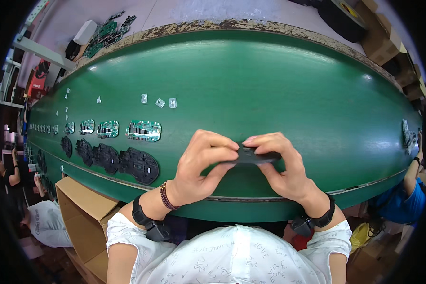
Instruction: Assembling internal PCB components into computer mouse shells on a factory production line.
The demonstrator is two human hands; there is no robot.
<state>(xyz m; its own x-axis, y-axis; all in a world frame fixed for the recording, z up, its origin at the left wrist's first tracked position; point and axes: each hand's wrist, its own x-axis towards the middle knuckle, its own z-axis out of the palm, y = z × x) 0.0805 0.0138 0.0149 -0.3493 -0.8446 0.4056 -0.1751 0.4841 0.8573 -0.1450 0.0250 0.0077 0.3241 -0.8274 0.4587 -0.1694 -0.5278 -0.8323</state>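
Above the near part of the green work surface (251,99), both hands hold a dark, flat plastic housing (249,155) between them. My left hand (201,165) pinches its left end between thumb and fingers. On its right end my right hand (285,165) has a similar grip, fingers over the top and thumb below. Part of the housing is hidden behind the fingers. To the left of my left hand lies a curved black plastic shell (139,166), first in a row of several like it. Behind it is a green circuit board (143,130), also in a row.
Small clear plastic pieces (160,102) lie behind the boards. A cardboard box (87,203) stands open at the near left. Other people work at both ends; a hand (419,142) at the right is near a silvery cluster of parts (408,136). Loose circuit boards (106,34) lie on the far-left ledge.
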